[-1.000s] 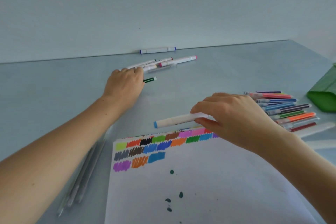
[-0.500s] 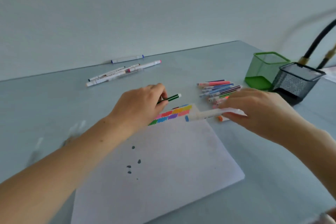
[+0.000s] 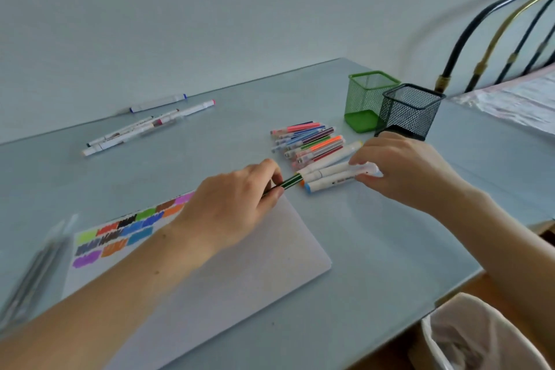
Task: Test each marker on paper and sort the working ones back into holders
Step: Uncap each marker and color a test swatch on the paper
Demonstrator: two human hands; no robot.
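My left hand (image 3: 231,204) pinches a thin green marker (image 3: 287,182) over the top edge of the white paper (image 3: 240,273), which carries rows of colour swatches (image 3: 120,234). My right hand (image 3: 402,168) grips a fat white marker with a blue end (image 3: 329,184) and lays it beside other white markers (image 3: 327,163) next to a pile of several thin coloured markers (image 3: 306,141). A green mesh holder (image 3: 368,100) and a black mesh holder (image 3: 410,111) stand just behind the pile.
More white markers (image 3: 144,126) lie at the table's far left by the wall. Blurred grey pens (image 3: 33,276) rest at the left edge. A lined bin (image 3: 468,336) sits below the table's right corner, and a metal bed frame (image 3: 495,36) is at the right.
The view swung right. My left hand carried the green marker from the far group to the paper's top edge. My right hand moved the blue-ended marker right, down beside the pile.
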